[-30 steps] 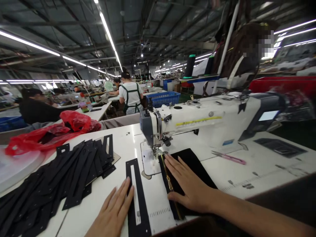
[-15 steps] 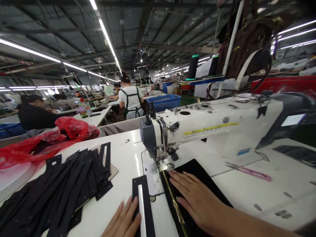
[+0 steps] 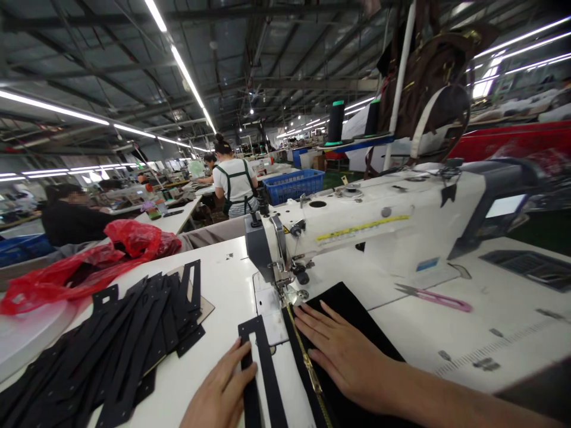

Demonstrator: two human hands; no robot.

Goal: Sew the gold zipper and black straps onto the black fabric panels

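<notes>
My right hand (image 3: 343,356) lies flat, fingers stretched out, on a black fabric panel (image 3: 343,306) to the right of the needle. Along that panel's left edge runs a gold-toothed zipper (image 3: 300,339) with a metal pull, its far end under the presser foot (image 3: 288,294) of a white sewing machine (image 3: 357,229). My left hand (image 3: 220,386) has its fingers and thumb closed on the left side of a black slotted strip (image 3: 270,371), which lies left of the zipper; some fingertips are hidden.
A heap of black slotted strips (image 3: 134,339) covers the table's left, near a red plastic bag (image 3: 134,244). Pink-handled snips (image 3: 441,300) lie right of the panel. Thread cones (image 3: 336,122) stand behind the machine. A person in a white shirt (image 3: 234,181) works ahead, beside a blue crate (image 3: 292,187).
My left hand has gone from flat, spread fingers beside the slotted strip to a hold on its side. My right hand stays flat on the panel. The view has shifted slightly to the right.
</notes>
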